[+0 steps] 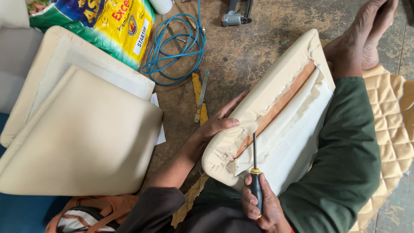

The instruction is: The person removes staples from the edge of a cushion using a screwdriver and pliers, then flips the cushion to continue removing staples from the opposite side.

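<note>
A cream upholstered seat cushion [276, 82] lies upside down across my lap, its fabric edge folded over an orange wooden strip [280, 103]. My left hand [217, 123] grips the cushion's near left edge, thumb on top. My right hand [261, 203] is closed around the black handle of a screwdriver [255, 164], whose thin shaft points up along the wooden strip. The tip sits close to the folded fabric.
Two more cream cushions [82, 129] are stacked at left. On the worn floor lie a coiled blue hose [174, 47], a yellow-handled tool [199, 92], a printed sack [108, 23] and a staple gun [235, 15]. My bare feet [366, 39] rest top right on quilted yellow fabric [390, 116].
</note>
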